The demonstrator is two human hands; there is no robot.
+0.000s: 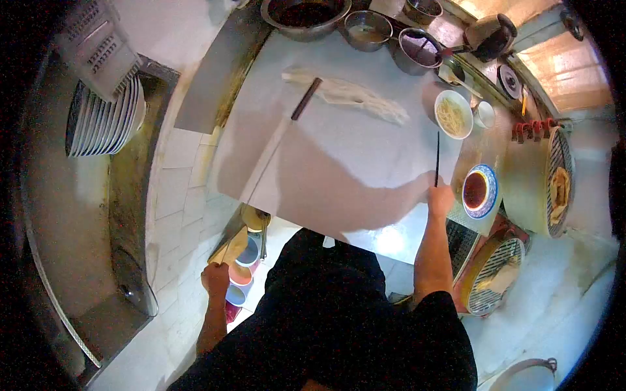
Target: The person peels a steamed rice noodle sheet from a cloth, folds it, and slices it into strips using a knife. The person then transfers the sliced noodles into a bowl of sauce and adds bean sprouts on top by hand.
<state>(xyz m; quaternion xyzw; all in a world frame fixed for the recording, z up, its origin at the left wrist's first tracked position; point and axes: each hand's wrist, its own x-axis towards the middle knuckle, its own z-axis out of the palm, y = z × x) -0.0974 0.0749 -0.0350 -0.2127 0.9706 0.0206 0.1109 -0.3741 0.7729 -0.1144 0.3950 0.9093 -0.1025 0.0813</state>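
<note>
My left hand (215,278), low at the left beside the table, is closed on a flat tan piece (231,246); I cannot tell whether it is bread or wood. Below that hand are several coloured bowls or cups (240,274). My right hand (441,199) grips thin dark chopsticks (437,156) at the table's right edge, their tips pointing at a white bowl of noodles (453,116). Close to this hand is a blue-patterned bowl of dark red sauce (478,191). A pale, dough-like strip (355,98) lies on the white table (339,169), near a dark-handled long tool (305,101).
Metal bowls (368,29) and pots line the table's far edge. At the right are round steamer-like baskets (499,277) with food in them. Stacked plates (107,124) and a grater (101,52) stand by the sink-like basin on the left.
</note>
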